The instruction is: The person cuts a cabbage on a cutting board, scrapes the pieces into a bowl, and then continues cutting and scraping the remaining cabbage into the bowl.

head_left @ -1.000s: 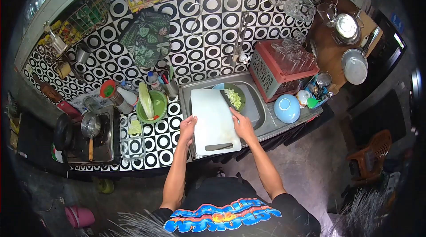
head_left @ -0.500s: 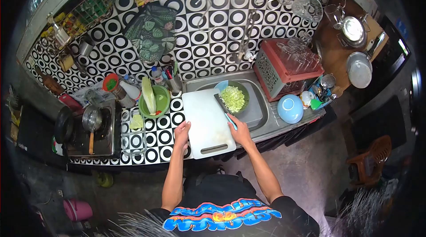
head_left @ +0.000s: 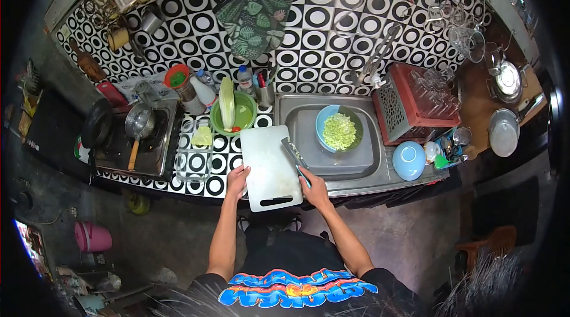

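My left hand (head_left: 238,180) is closed on the left edge of a white cutting board (head_left: 270,162), whose slotted end points toward me. A knife (head_left: 293,152) with a blue handle is in my right hand (head_left: 313,187), at the board's right edge. Small pale bits cling to its dark blade. Whether my right fingers also support the board is hard to see. In the sink (head_left: 371,165) to the right, a light-blue bowl (head_left: 323,124) holds a heap of chopped pale-green vegetable (head_left: 339,131).
Behind the board, a green basin (head_left: 246,106) holds a long pale cabbage (head_left: 227,103) and a small red item. A glass dish (head_left: 193,165) and a stove (head_left: 160,153) with a saucepan (head_left: 141,121) are left. An upturned blue bowl (head_left: 408,159) and red rack (head_left: 409,118) stand right.
The board has moved left, off the sink, with the knife drawn back beside it. The bowl of chopped vegetable is now uncovered. The camera view has shifted.
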Motion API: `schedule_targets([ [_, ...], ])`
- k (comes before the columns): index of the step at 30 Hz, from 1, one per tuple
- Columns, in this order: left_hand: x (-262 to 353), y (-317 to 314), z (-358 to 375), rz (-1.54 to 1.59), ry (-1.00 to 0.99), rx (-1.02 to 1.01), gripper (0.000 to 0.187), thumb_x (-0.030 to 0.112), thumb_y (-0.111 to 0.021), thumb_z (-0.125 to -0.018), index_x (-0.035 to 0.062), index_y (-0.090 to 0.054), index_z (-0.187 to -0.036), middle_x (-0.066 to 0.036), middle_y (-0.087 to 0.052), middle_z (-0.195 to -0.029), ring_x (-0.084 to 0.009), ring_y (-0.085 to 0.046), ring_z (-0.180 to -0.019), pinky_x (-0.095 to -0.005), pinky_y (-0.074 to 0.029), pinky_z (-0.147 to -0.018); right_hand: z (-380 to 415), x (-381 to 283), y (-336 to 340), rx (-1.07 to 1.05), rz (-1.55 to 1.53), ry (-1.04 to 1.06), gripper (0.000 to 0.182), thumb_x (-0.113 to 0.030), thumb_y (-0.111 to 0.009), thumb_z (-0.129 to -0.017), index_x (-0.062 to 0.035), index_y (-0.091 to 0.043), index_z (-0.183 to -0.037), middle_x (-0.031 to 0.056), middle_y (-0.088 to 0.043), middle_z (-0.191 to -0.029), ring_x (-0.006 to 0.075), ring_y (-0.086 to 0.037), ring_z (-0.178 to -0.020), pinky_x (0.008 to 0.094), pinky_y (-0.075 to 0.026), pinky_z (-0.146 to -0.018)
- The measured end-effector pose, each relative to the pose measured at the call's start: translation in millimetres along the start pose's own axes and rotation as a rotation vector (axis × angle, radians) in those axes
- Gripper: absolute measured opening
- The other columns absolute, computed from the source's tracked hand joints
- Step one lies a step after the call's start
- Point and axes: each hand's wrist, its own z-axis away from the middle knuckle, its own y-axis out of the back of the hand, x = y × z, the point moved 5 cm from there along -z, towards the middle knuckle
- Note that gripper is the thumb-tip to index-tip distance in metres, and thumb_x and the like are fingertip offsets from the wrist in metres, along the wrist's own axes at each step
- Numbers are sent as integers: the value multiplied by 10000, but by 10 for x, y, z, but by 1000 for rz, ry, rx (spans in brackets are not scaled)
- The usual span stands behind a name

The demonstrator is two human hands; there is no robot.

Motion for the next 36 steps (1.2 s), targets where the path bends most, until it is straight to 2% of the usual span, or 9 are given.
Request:
schedule_targets([
  [10, -357, 193, -202, -442, -122, 284, 441, 201, -729, -916, -103, -634, -1221, -173, -722, -1100, -182, -679, -960, -286, -522, -861, 92, -1, -87, 45, 47, -96, 361, -150, -639, -928, -125, -659, -1287, 271, -679, -1090, 443, -642, -1042, 443, -527, -874],
  [13, -497, 246, -143, -545, -103, 430, 437, 206, -756, -869, -67, -662, -1198, -180, -719, -1081, -228, -693, -958, -312, -534, -849, 130, 30, -76, 80, 59, -60, 371, -195, -602, -950, -178, -642, -1318, 271, -687, -1039, 455, -649, -986, 484, -525, -837],
  [17, -390, 99, -16, -861, -332, 478, 361, 174, -753, -821, 4, -706, -1136, -172, -673, -1062, -276, -667, -985, -363, -524, -869, 168, 63, -39, 96, 71, -80, 364, -191, -597, -949, -173, -650, -1309, 270, -687, -1033, 451, -651, -981, 479, -524, -839],
  [20, -310, -165, 13, -1065, -617, 446, 381, 181, -721, -856, 14, -695, -1197, -145, -698, -1028, -242, -675, -970, -332, -519, -883, 169, 58, -2, 126, 86, -75, 364, -179, -592, -948, -172, -652, -1307, 259, -692, -977, 440, -659, -934, 479, -520, -816],
  [23, -205, -743, -20, -615, -326, 89, 411, 251, -699, -926, -7, -659, -1243, -163, -690, -1200, -179, -678, -1008, -295, -531, -869, 142, -46, 67, 137, 93, -86, 360, -153, -589, -942, -150, -659, -1296, 258, -689, -956, 431, -663, -909, 478, -515, -803],
  [26, -96, -1403, 8, -395, -203, -123, 473, 228, -729, -923, -10, -603, -1312, -129, -697, -1118, -169, -674, -998, -299, -552, -839, 114, -114, 108, 138, 94, -75, 358, -114, -587, -930, -104, -664, -1279, 273, -687, -1000, 430, -668, -934, 467, -518, -813],
  [34, -12, -2045, -72, -178, -139, -223, 505, 95, -686, -928, -109, -513, -1356, -113, -705, -1022, -145, -687, -851, -262, -589, -711, -55, -193, 322, 197, -63, 194, 395, -154, -588, -948, -118, -621, -1339, 247, -684, -939, 407, -650, -867, 461, -507, -807],
  [35, 53, -2078, -41, -198, -108, -181, 499, 98, -717, -911, -69, -545, -1349, -73, -708, -971, -105, -657, -774, -224, -532, -622, -46, -130, 401, -24, 33, -82, 394, -164, -570, -971, -83, -608, -1355, 254, -692, -1099, 378, -682, -935, 413, -511, -864],
  [36, 74, -2109, -63, -211, -97, -198, 497, 96, -719, -909, -72, -547, -1344, -75, -710, -969, -104, -656, -767, -222, -527, -613, -69, -74, 455, -32, -1, -35, 396, -179, -561, -979, -86, -603, -1362, 246, -690, -1123, 377, -678, -940, 408, -509, -866],
])
